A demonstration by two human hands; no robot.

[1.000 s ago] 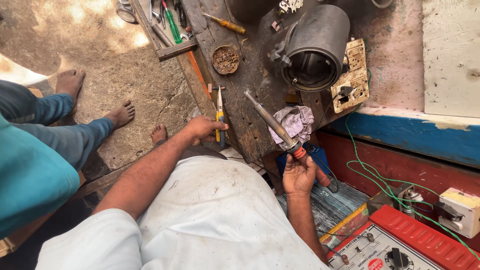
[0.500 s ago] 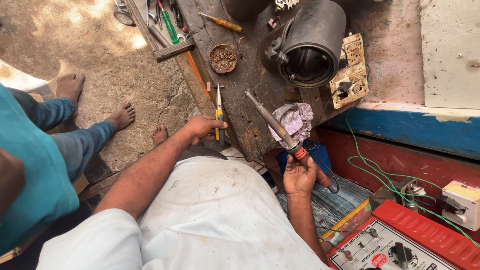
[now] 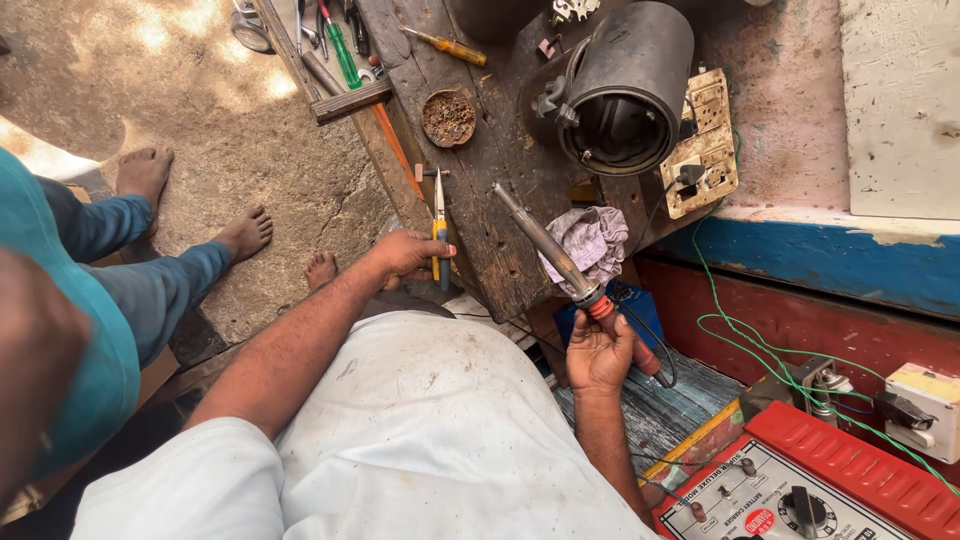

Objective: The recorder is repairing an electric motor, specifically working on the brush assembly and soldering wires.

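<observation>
Head view, looking down over a white-shirted torso at a dark, worn wooden workbench (image 3: 500, 200). I see the right hand (image 3: 598, 352) closed round the red-orange handle of a large soldering iron (image 3: 560, 255), its long metal barrel angled up over the bench toward a dark cylindrical motor housing (image 3: 625, 85). A crumpled rag (image 3: 592, 240) lies just beside the barrel. The left hand (image 3: 405, 255) rests at the bench edge, fingers curled on the yellow-handled pliers (image 3: 439, 225), which lie flat on the wood with jaws pointing away.

My judgement: the grip on the iron sits well back on the insulated handle, which is correct; the hot barrel should be kept apart from the rag and the black cord trailing below. The pliers want a full grasp before lifting. Another person's bare feet (image 3: 245, 230) stand near on the ground; a red battery charger (image 3: 800, 480) sits lower right.
</observation>
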